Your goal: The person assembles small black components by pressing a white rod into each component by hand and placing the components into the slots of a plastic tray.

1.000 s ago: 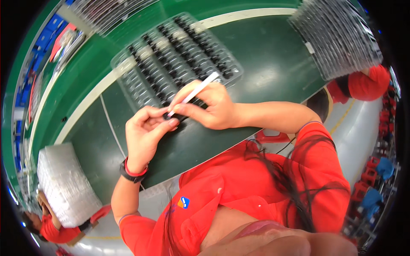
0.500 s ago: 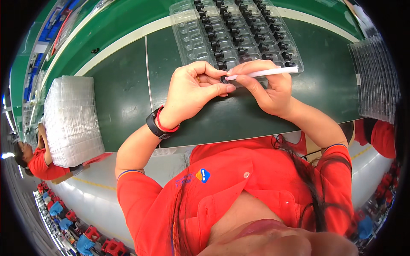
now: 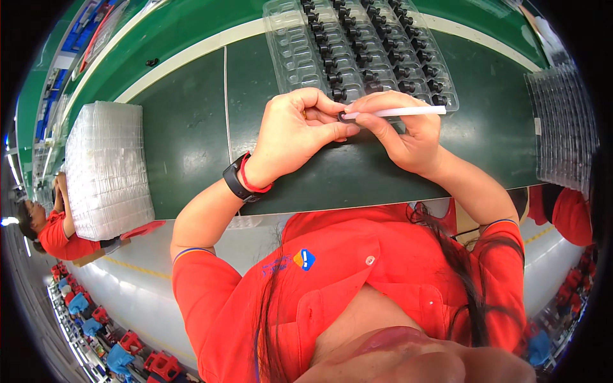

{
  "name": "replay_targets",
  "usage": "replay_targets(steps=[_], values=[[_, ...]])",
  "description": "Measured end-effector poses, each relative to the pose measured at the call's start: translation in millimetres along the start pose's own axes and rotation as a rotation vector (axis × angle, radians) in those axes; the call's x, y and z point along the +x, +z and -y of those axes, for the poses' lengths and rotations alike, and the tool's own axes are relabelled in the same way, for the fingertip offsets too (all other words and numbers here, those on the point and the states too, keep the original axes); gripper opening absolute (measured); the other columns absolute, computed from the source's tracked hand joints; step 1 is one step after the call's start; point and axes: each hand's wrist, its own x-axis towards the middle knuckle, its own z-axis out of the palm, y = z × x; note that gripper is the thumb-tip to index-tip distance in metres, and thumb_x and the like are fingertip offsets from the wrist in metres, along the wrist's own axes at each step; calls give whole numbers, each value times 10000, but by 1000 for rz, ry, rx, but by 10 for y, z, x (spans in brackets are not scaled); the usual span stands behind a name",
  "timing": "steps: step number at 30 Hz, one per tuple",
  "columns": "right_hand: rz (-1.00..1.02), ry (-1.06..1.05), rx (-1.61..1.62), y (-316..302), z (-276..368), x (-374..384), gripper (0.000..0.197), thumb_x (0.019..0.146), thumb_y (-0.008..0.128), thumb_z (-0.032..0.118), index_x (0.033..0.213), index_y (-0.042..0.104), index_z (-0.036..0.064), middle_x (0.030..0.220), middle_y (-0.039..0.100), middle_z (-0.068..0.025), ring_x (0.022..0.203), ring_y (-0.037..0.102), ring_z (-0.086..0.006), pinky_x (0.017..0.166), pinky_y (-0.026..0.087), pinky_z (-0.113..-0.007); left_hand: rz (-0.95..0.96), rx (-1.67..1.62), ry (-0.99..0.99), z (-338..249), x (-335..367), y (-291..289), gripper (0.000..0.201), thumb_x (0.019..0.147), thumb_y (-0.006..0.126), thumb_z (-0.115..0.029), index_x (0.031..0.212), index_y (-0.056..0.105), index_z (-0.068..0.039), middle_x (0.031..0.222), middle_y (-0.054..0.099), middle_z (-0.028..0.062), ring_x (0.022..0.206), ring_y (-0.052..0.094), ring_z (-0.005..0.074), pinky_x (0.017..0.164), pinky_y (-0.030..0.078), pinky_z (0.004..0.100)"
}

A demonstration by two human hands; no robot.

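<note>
Left hand (image 3: 290, 131): Thumb and fingertips close in a pinch on a small black part (image 3: 342, 117), above the green workbench (image 3: 191, 134).
Right hand (image 3: 408, 131): Fingers wrap a slim white stick (image 3: 424, 110) in a pen-like grip, its tip meeting the black part.
Tray: Just beyond the hands, a clear tray (image 3: 287, 48) bears rows of similar black pieces.
Steady work: Good handling here likely means a firm left pinch, the part's face turned toward the stick, and light, controlled pressure from the right fingers so the tip does not slip; bracing the hands against each other would help.
Out of sight: Fingers cover most of the black part, and the exact contact at the tip is too small to read. The tray's far end is cut off by the upper edge.
</note>
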Motion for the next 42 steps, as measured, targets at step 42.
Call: replay_targets(steps=[42], values=[[38, -99, -10, 28, -20, -10, 68, 812, 650, -55, 857, 621, -13, 802, 686, -129, 749, 677, -249, 680, 536, -325, -523, 1266, 840, 169, 1546, -1196, 153, 789, 673, -139, 932, 728, -129, 929, 675, 42, 964, 579, 250, 872, 417, 413]])
